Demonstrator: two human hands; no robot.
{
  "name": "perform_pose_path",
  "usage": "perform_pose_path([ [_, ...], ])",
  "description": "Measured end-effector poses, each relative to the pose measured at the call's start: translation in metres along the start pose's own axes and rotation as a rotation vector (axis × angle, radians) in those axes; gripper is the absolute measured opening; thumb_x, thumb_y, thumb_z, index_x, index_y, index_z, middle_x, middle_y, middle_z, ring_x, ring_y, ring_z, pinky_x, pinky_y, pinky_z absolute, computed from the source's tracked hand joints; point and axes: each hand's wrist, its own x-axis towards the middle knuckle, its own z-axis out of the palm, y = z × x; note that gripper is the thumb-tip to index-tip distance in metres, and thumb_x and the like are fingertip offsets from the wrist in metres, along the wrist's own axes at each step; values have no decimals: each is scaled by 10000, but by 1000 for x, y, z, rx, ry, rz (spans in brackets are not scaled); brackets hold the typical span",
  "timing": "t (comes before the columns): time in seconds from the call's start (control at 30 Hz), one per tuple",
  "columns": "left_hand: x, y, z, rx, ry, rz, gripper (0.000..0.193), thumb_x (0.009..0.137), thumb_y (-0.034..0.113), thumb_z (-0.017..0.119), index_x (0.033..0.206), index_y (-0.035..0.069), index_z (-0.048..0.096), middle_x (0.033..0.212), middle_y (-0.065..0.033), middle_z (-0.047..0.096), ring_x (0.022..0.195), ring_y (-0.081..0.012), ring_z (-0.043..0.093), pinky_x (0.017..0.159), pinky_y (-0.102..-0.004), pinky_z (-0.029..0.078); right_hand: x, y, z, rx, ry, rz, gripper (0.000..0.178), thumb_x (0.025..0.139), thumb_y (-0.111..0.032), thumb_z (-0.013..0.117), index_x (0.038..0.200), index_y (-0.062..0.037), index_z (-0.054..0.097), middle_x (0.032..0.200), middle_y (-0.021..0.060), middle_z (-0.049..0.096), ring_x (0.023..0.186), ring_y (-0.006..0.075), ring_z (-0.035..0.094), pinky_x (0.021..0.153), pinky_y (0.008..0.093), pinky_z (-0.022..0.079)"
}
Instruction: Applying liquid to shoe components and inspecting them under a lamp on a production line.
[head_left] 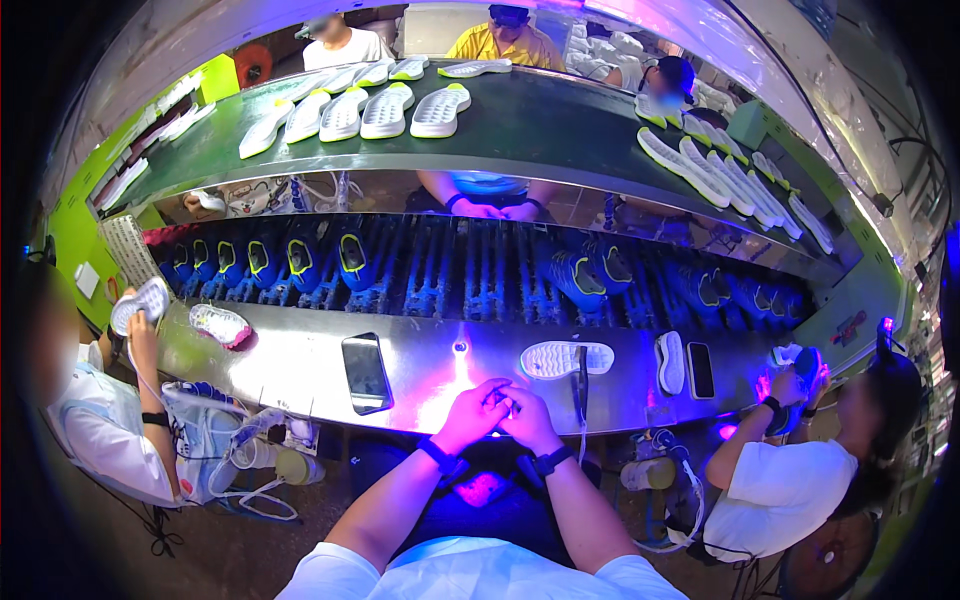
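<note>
Over the front edge of the metal table, my left hand and my right hand meet, fingers curled against each other. No object shows between them, though the inner fingers are partly hidden. Behind the hands a bright pinkish-violet light falls on the metal. To their right lies a white shoe sole, with a dark-handled brush-like tool resting across it and a pale cord running down from the tool. A dark-screened phone lies to the left of my hands.
A smaller white sole and another phone lie right; a pink-edged sole lies left. Beyond runs a roller conveyor carrying blue shoe uppers. White soles line the green upper belt. Co-workers sit at both sides and opposite.
</note>
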Motion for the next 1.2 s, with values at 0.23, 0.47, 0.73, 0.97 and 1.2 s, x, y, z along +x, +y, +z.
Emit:
perform_pose_path([
  [0.23, -3, 4, -1, 38, -3, 1, 438, 933, 245, 696, 1321, 53, 635, 905, -103, 759, 803, -188, 733, 743, -334, 568, -3, 4, 2, 38, 12, 6, 407, 669, -30, 727, 1074, -72, 745, 944, -4, 683, 776, 95, 581, 647, 259, 432],
  [0.47, -1, 0, 0, 24, 1, 19, 431, 931, 242, 699, 1316, 57, 638, 888, -102, 755, 801, -190, 738, 737, -334, 568, -3, 3, 0, 74, -4, -31, 394, 661, -33, 742, 1053, -75, 746, 958, -4, 701, 810, 99, 608, 663, 255, 443],
  [0.73, 1, -5, 0, 4, -7, 14, 428, 942, 240, 692, 1321, 52, 631, 936, -108, 766, 862, -213, 756, 782, -339, 583, 1, -1, 1, -19, -2, 19, 342, 717, -77, 782, 1056, -70, 744, 925, 26, 718, 773, 122, 620, 666, 281, 469],
  [0.97, -2, 5, 0, -11, -12, 4, 461, 939, 283, 694, 1337, 59, 630, 863, -92, 741, 803, -183, 736, 739, -334, 577, -3, 19, 10, -35, 87, -20, 359, 765, -134, 793, 1110, -58, 728, 941, 61, 717, 783, 163, 636, 682, 316, 490],
  [1.2, -1, 1, 0, 9, 15, 0, 455, 910, 312, 695, 1299, 80, 653, 740, -101, 659, 673, -257, 688, 663, -376, 547, -2, 5, 2, 0, 17, -29, 317, 759, -141, 773, 1068, -78, 738, 895, 67, 693, 757, 196, 636, 657, 328, 478],
])
